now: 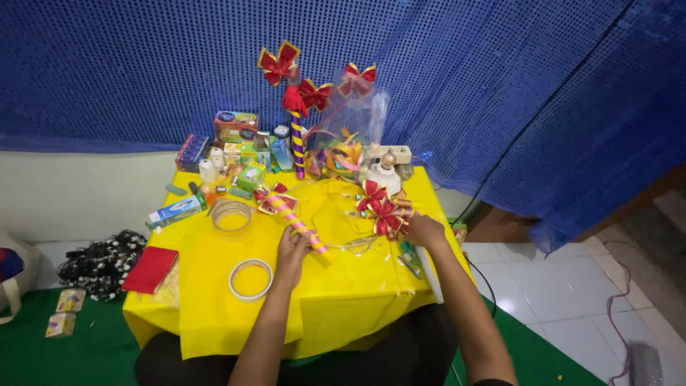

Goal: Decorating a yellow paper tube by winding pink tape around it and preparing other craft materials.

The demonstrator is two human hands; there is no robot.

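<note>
My left hand (291, 251) grips a pink and yellow striped stick (296, 222) that lies slanted on the yellow tablecloth (343, 286); a red bow sits at the stick's far end. My right hand (423, 231) rests on a cluster of red and gold ribbon bows (382, 208) at the right of the table. Between my hands lies a thin loop of clear or pale ribbon.
Two tape rolls (251, 279) (231, 214) lie left of my hands, with a red booklet (150, 269) at the table's left edge. Small boxes and bottles (236, 154) crowd the back, beside a wrapped basket (343, 154) topped with bows. A blue mesh curtain hangs behind.
</note>
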